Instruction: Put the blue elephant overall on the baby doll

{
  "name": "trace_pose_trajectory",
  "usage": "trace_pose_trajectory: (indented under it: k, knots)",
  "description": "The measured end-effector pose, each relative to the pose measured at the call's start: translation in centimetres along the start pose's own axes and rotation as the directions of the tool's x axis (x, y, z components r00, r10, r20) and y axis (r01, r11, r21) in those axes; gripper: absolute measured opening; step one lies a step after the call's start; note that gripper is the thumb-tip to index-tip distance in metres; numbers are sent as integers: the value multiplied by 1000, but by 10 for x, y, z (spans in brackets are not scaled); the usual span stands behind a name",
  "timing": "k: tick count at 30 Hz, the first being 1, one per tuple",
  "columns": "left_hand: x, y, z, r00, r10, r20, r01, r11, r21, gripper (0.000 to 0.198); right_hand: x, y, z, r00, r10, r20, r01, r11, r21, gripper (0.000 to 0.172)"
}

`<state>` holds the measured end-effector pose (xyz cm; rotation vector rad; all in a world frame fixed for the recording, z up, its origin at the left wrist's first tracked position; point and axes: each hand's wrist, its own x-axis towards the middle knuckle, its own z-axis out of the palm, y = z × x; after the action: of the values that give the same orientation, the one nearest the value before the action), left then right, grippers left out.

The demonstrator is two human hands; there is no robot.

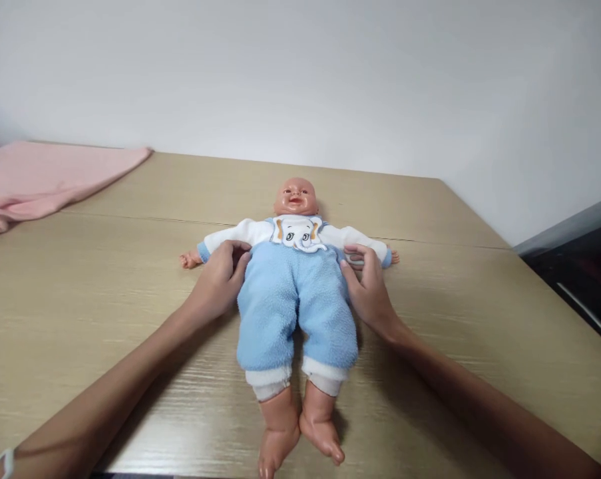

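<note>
A baby doll (297,279) lies on its back on the wooden table, head away from me and bare feet towards me. It wears fuzzy light-blue trousers and a white top with an elephant bib (299,234); both its arms are spread sideways. Against the doll's side, below its sleeve on the left, rests my left hand (224,276), fingers bent and thumb apart. My right hand (370,286) mirrors it at the other side of the waist, with curved fingers over the sleeve and the thumb apart. Neither hand visibly closes on the cloth, though some fingertips are hidden.
A pink cloth (45,176) lies loosely over the table's far left corner. The table (130,286) has a seam running across it and meets a plain pale wall (300,80) at the back. Beyond the right edge stands a dark object (580,273), partly cut off.
</note>
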<state>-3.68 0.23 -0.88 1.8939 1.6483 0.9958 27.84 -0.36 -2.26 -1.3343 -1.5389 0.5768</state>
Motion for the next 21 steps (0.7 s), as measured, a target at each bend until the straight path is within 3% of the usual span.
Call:
trace_pose_trajectory:
  k: [2,3,6,8,10,14,21]
  knots:
    - [-31,17,-8,999,12,-44,-12,1000,-8,43,-34,-23,-15,988,-143,61,150,980,-130,38]
    - [-53,27,-11,998,26,-49,-26,1000,3,46,-54,-36,-23,969,-194,151,218,961,-171,44]
    - [-126,50,-5,993,105,-57,-100,992,76,69,-117,-63,-39,896,-214,388,327,911,-252,74]
    - [-167,55,8,992,121,-31,-117,987,111,92,-150,-68,-39,881,-230,413,372,876,-307,96]
    - [-192,53,22,991,135,-9,-133,985,112,102,-170,-62,-34,882,-237,407,388,856,-341,105]
    - [-207,41,31,994,106,13,-107,989,103,86,-184,-45,-24,893,-315,320,417,848,-328,91]
    - [-215,22,11,981,188,49,-194,965,177,58,-193,-39,-25,897,-371,239,440,796,-416,69]
